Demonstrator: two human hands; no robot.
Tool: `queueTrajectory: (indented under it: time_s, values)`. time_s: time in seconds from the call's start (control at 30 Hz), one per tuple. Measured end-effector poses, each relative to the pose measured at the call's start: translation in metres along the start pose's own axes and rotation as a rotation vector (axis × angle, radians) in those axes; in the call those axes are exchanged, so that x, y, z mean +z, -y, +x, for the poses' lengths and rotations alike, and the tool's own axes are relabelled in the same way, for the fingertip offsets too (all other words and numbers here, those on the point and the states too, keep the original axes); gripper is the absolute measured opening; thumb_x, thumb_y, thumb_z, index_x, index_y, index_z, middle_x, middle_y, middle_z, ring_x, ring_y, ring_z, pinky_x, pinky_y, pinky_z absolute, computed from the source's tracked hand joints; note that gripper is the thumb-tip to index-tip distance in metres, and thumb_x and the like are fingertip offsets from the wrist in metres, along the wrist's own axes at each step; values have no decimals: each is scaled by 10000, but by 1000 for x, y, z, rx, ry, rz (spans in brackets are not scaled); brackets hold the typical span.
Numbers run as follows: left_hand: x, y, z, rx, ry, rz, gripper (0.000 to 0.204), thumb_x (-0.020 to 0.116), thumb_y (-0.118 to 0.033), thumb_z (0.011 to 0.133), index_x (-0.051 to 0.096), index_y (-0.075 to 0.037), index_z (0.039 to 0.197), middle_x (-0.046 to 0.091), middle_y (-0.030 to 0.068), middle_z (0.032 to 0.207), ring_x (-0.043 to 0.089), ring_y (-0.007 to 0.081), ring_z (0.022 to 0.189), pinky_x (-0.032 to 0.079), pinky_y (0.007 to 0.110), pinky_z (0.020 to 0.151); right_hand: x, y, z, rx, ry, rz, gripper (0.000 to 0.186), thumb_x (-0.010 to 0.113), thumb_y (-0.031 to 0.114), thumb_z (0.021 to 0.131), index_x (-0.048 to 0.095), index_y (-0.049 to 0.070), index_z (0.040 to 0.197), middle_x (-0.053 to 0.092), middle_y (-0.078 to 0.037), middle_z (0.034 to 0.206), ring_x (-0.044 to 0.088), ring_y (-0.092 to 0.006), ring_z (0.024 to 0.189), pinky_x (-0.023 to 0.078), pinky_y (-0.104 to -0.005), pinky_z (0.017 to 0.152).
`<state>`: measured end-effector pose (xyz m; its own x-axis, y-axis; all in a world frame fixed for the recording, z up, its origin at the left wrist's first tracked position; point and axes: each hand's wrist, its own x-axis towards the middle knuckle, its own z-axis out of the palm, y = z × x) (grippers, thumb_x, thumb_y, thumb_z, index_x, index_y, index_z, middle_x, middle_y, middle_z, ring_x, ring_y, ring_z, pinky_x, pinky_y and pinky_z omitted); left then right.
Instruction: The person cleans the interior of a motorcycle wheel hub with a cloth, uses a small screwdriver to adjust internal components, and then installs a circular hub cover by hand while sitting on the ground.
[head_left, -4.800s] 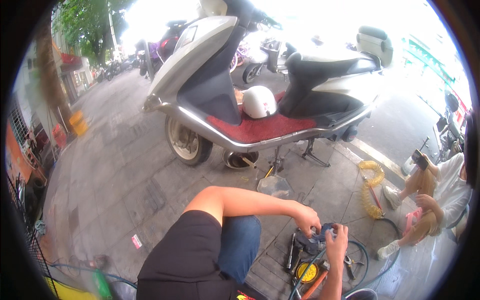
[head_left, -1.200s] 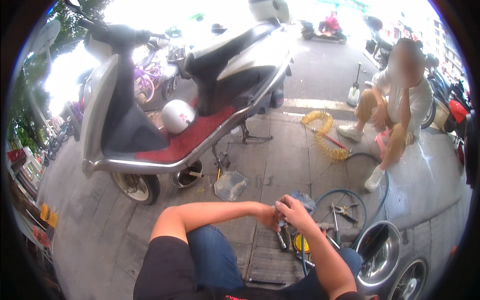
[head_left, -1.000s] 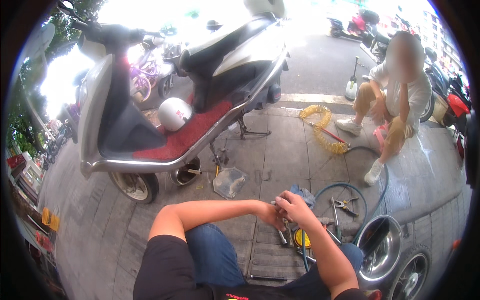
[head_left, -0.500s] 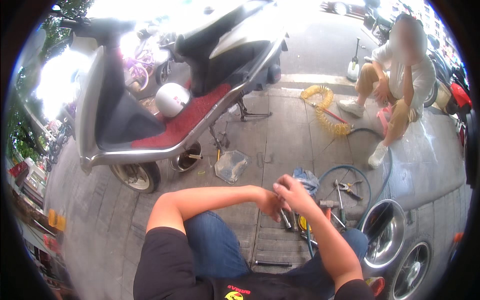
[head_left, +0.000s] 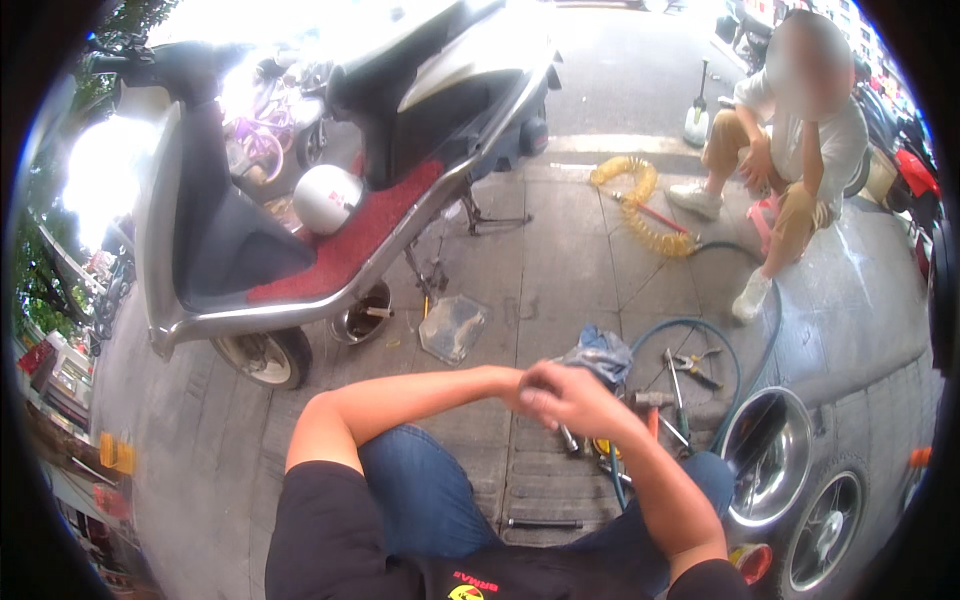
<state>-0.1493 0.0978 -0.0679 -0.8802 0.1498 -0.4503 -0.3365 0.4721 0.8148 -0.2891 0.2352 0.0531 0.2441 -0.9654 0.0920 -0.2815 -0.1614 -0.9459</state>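
My right hand (head_left: 572, 400) lies across the end of my left arm, its fingers bent loosely and a little apart, with no tool in them. My left hand (head_left: 510, 385) is mostly covered by the right one, so its fingers do not show. Just beyond the hands a crumpled grey-blue cloth (head_left: 600, 352) lies on the paving. Below and right of the right hand are a short metal tool (head_left: 569, 440), a yellow round item (head_left: 602, 448) and a hammer (head_left: 653, 400) with an orange handle. Pliers (head_left: 705, 375) with yellow-black handles rest farther right.
A scooter (head_left: 400, 225) with a white helmet (head_left: 327, 199) on its footboard stands at left. A shiny metal bowl (head_left: 735, 440) and a wheel (head_left: 826, 530) are at right. A green hose (head_left: 735, 370) loops past the tools to a yellow coiled hose (head_left: 640, 225). A person (head_left: 805, 140) sits at back right.
My right hand has moved left and now covers the left hand, which showed more before. The whole view has shifted slightly, moving the scooter left in the picture.
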Motion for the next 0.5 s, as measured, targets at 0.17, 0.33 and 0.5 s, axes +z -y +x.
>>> queueTrajectory:
  time_s: [0.17, 0.33, 0.5]
  values:
    - [-13, -52, 8, -194, 215, 162, 490, 667, -359, 900, 570, 4, 1213, 614, 169, 1173, 551, 226, 1082, 445, 374, 968, 4, -42, 0, 65, -4, -138, 325, 615, 304, 906, 619, -2, 1014, 676, -205, 885, 667, -331, 835, 502, -401, 755]
    - [-12, -45, 8, -160, 200, 252, 428, 619, -382, 923, 650, 28, 1044, 671, 174, 999, 607, 261, 956, 479, 384, 901, 8, -43, 7, 81, -72, -62, 317, 625, 305, 897, 634, 2, 990, 671, -214, 882, 668, -332, 839, 502, -411, 745]
    - [-7, -49, 6, -46, 76, 225, 501, 618, -379, 924, 526, -18, 1258, 645, 177, 1081, 620, 269, 949, 487, 392, 877, -6, -43, 7, 96, -327, -331, 249, 633, 224, 893, 628, -8, 984, 682, -189, 861, 672, -323, 801, 512, -387, 721]
